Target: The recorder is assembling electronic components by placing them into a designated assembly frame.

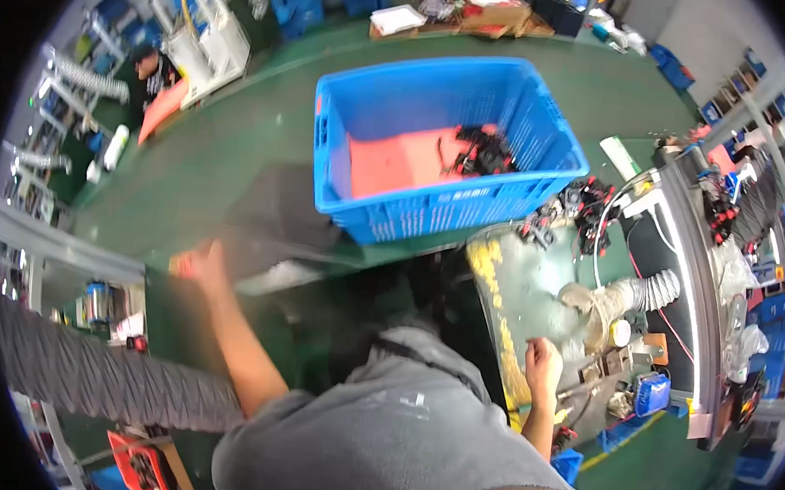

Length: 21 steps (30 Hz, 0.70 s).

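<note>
My left hand [207,265] is stretched out to the left over the green surface, smeared by motion. A small reddish-yellow patch [181,264] shows at its fingertips; I cannot make out what it is or whether the hand grips it. My right hand [542,364] hangs above the near part of the workbench [534,276] on the right. Its fingers are curled in and nothing shows in them. Ahead of me stands a large blue plastic crate [430,216] with a pink-red sheet [397,163] and a heap of black parts [484,152] inside.
Black and red parts [588,203] lie beside the crate on the bench. A flexible duct hose [627,300], a lit lamp bar [681,236] and a blue box [651,394] stand at right. A grey ribbed hose [107,362] crosses at left. Another person [156,73] is at the far left.
</note>
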Motion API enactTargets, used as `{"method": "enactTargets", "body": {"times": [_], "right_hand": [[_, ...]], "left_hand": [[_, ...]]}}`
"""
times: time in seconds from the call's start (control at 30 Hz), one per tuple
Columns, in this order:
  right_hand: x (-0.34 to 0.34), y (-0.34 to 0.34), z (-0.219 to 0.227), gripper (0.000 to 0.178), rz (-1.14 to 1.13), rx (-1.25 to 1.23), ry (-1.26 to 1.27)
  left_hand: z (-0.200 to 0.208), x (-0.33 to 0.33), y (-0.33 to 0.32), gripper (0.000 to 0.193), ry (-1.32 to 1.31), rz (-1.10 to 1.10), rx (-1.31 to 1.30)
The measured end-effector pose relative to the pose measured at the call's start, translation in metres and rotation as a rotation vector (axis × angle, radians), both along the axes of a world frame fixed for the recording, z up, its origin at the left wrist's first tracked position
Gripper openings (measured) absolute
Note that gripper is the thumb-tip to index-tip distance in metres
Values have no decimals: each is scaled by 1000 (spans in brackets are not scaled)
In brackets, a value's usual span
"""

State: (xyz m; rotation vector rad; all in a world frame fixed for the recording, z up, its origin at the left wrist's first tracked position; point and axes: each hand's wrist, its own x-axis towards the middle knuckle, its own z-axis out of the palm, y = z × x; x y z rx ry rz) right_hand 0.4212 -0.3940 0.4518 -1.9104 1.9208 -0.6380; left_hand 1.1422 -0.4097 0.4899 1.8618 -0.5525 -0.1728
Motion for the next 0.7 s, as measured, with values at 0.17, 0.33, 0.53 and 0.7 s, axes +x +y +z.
{"method": "enactTargets", "body": {"times": [0.17, 0.33, 0.53, 0.7], "right_hand": [[4, 11, -10, 6, -104, -121, -100], [14, 27, -8, 6, -165, -101, -113], [27, 25, 1, 11, -147, -159, -235], [44, 25, 91, 27, 32, -115, -524]], "left_hand": [[134, -23, 20, 23, -171, -101, -284], [227, -69, 46, 19, -379, -181, -510], [251, -201, -13, 18, -418, -199, -787], [242, -329, -57, 16, -256, -460, -878]]}}
